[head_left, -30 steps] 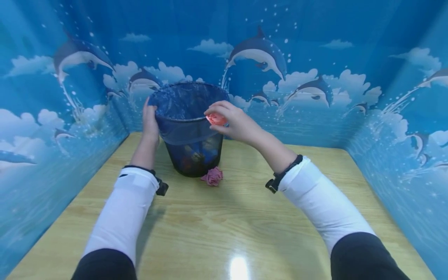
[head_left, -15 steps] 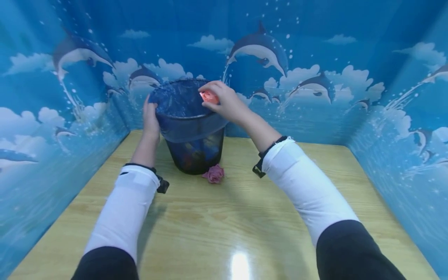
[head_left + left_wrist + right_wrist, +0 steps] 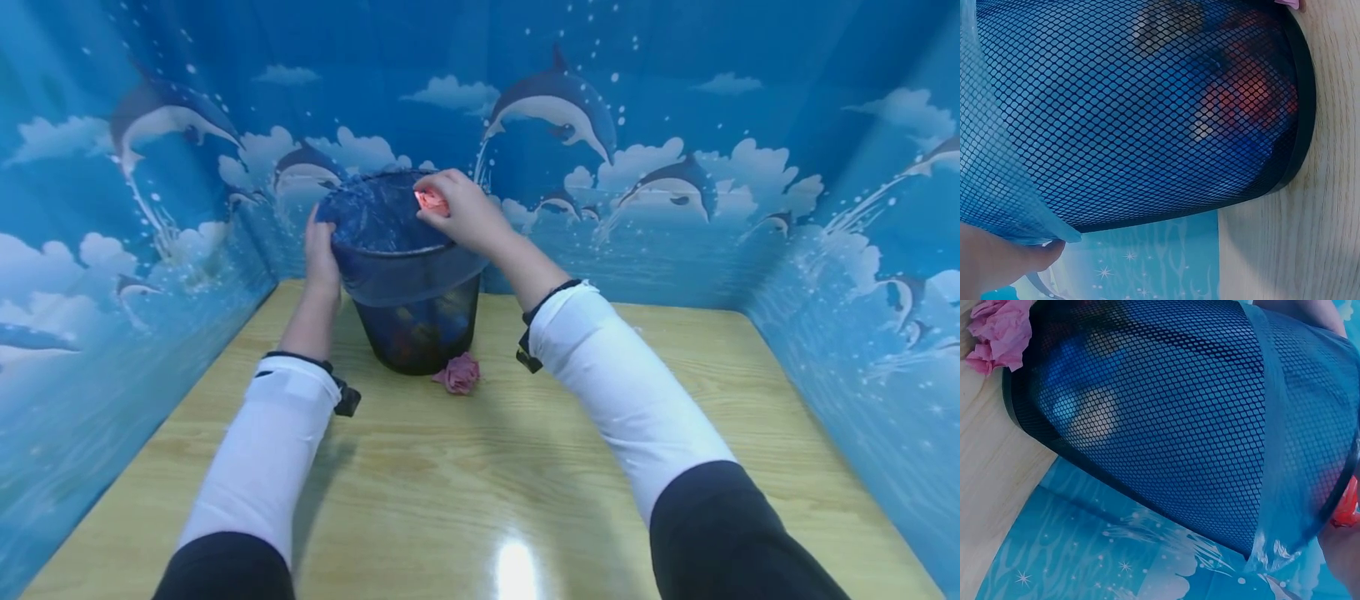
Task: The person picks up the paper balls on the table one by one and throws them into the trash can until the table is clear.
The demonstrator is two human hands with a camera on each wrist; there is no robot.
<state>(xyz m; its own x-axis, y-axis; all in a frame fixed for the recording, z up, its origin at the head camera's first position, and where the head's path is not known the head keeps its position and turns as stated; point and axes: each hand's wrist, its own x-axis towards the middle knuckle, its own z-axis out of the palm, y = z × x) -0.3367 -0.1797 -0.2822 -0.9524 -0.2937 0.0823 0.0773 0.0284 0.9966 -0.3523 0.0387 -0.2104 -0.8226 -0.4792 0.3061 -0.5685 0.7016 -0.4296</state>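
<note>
A black mesh wastebasket [image 3: 412,337] lined with a blue plastic bag [image 3: 367,212] stands on the table. My left hand [image 3: 321,258] grips its left side at the rim; in the left wrist view a fingertip [image 3: 1047,253] meets the bag's folded edge. With thumb and fingers my right hand [image 3: 472,218] pinches a crumpled orange-red piece of paper [image 3: 432,202] over the basket's mouth, at its right. A crumpled pink paper [image 3: 460,374] lies on the table against the basket's base. Through the mesh, red, blue and pale contents [image 3: 1244,94] show at the bottom.
The wooden table [image 3: 480,467] carries a bright glare spot near its front. Blue dolphin-printed sheets [image 3: 675,100] enclose it at the back and both sides, with the back one close behind the basket.
My right hand has risen from the basket's front right rim and moved left over its mouth, with the orange-red paper in it. The left hand keeps its hold.
</note>
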